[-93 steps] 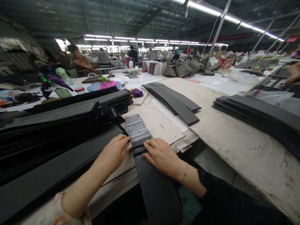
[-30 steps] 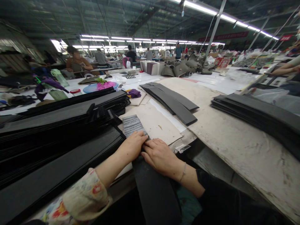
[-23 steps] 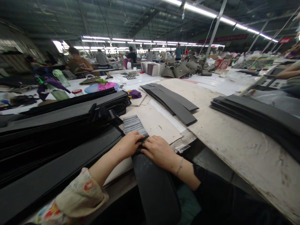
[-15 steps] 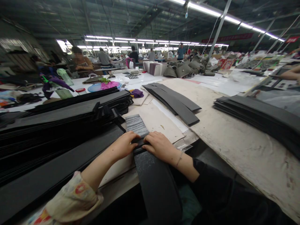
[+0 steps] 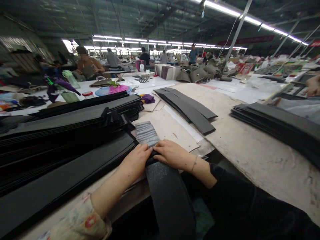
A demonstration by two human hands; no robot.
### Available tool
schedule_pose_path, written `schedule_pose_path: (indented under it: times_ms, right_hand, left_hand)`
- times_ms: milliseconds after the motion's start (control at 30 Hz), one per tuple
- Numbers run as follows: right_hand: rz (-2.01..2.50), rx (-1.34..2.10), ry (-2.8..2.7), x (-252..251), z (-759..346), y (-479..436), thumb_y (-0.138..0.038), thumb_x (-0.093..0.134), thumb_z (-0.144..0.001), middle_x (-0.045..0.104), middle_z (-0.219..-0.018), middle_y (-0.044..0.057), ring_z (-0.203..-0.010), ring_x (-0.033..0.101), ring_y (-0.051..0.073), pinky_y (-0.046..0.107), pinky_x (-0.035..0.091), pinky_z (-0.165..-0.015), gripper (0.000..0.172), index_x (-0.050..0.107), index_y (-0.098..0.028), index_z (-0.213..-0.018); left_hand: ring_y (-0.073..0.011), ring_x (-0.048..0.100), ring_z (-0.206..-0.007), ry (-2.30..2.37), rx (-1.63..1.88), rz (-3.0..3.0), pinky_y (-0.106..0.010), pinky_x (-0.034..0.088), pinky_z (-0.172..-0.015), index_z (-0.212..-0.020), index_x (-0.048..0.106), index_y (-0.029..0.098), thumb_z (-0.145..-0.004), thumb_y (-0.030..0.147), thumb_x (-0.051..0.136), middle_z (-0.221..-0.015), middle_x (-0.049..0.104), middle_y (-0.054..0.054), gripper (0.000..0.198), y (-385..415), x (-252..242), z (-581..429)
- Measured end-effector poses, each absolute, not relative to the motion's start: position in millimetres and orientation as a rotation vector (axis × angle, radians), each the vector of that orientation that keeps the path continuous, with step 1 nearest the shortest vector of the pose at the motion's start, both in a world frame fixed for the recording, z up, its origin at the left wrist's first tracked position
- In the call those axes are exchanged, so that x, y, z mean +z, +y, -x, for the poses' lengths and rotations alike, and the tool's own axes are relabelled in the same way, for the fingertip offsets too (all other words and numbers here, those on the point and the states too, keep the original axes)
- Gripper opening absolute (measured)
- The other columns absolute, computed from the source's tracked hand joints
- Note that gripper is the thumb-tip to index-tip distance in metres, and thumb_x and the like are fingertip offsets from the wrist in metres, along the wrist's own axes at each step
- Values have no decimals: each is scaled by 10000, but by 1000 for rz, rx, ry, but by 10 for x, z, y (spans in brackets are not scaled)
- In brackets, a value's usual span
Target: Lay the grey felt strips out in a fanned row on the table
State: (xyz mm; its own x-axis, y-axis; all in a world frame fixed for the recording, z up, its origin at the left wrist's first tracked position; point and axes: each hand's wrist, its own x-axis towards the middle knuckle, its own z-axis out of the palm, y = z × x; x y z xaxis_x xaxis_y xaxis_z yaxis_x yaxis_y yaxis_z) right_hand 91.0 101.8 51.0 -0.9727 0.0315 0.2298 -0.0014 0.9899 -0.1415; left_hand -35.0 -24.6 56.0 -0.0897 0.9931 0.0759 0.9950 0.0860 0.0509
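Observation:
A long dark grey strip (image 5: 170, 196) runs from the table edge down over my lap, its far end folded over. My left hand (image 5: 140, 156) presses on that fold from the left, fingers together and thumb hidden. From the right, my right hand (image 5: 171, 153) grips the same fold, its thumb on the near side and its fingers over the top. The fingertips of both hands almost meet. Just beyond them lies a light grey ribbed piece (image 5: 147, 132), partly covered by the fold. What is inside the fold I cannot see.
Tall stacks of dark strips (image 5: 75, 116) fill the left of the table. A few loose grey strips (image 5: 186, 108) lie ahead, and another stack (image 5: 272, 121) is at right. A blue basin (image 5: 101, 91) stands at back left. A person's hand (image 5: 313, 86) shows at far right.
My left hand has shifted right and pressed flatter on the fold, its thumb now out of sight. My right hand stays nearly where it was. The view has shifted slightly.

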Motion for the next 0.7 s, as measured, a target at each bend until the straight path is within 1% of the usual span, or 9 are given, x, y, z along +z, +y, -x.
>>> schedule_pose_path:
  times_ms: [100, 200, 267, 367, 433, 500, 567, 633, 700]
  right_hand:
    - [27, 156, -2890, 491, -935, 985, -360, 445, -871, 582, -883, 84, -855, 528, 189, 324, 421, -795, 308, 592, -115, -985]
    - [58, 166, -2854, 463, -959, 962, -356, 418, -885, 581, -920, 87, -912, 527, 193, 324, 418, -822, 321, 577, -118, -1030]
    - [86, 170, -2835, 449, -970, 947, -335, 402, -894, 577, -940, 91, -940, 522, 194, 321, 415, -835, 317, 570, -115, -1047]
    - [101, 175, -2831, 437, -978, 929, -313, 392, -899, 576, -950, 91, -947, 523, 190, 320, 410, -846, 308, 565, -118, -1064]
    - [108, 193, -2829, 430, -978, 924, -308, 392, -898, 577, -962, 91, -953, 522, 190, 320, 405, -854, 306, 567, -122, -1068]
    - [117, 228, -2817, 422, -976, 930, -307, 397, -896, 577, -984, 90, -967, 517, 190, 318, 400, -862, 305, 569, -127, -1072]
    - [122, 279, -2807, 421, -972, 953, -307, 408, -891, 577, -1007, 87, -979, 512, 189, 313, 394, -869, 305, 567, -131, -1082]
    - [100, 344, -2810, 434, -967, 996, -312, 431, -881, 575, -1029, 82, -985, 507, 181, 304, 387, -873, 306, 560, -139, -1098]
    - [81, 397, -2830, 458, -955, 1057, -343, 482, -854, 575, -1031, 78, -981, 504, 178, 298, 383, -864, 318, 562, -149, -1093]
  left_hand:
    - [-200, 504, -881, -2305, -208, 2086, -347, 441, -823, -1126, 550, 158, -769, 35, 341, -963, 572, -79, 431, -317, 501, 346]
    - [-195, 511, -943, -2366, -368, 2052, -342, 432, -878, -1162, 531, 147, -763, 37, 346, -1033, 569, -82, 453, -405, 425, 395]
    - [-193, 520, -968, -2418, -482, 1989, -336, 432, -895, -1154, 538, 143, -784, 65, 340, -1049, 570, -84, 426, -465, 395, 423]
    - [-190, 542, -967, -2454, -649, 1916, -335, 447, -888, -1097, 571, 156, -832, 150, 325, -1033, 581, -81, 362, -529, 396, 432]
    - [-195, 533, -1014, -2449, -769, 1847, -349, 432, -921, -1090, 567, 161, -860, 244, 328, -1067, 571, -84, 342, -548, 405, 406]
    - [-211, 476, -1118, -2421, -871, 1762, -382, 377, -988, -1157, 512, 155, -864, 339, 350, -1171, 527, -100, 381, -549, 392, 350]
    - [-229, 401, -1204, -2407, -911, 1748, -417, 324, -1029, -1248, 419, 155, -841, 405, 403, -1278, 456, -116, 478, -537, 344, 274]
    - [-244, 384, -1222, -2433, -906, 1792, -444, 319, -1029, -1284, 372, 164, -812, 437, 449, -1310, 435, -123, 551, -520, 276, 204]
    - [-256, 398, -1211, -2477, -905, 1795, -460, 326, -1021, -1281, 379, 164, -795, 448, 468, -1297, 451, -127, 570, -502, 212, 163]
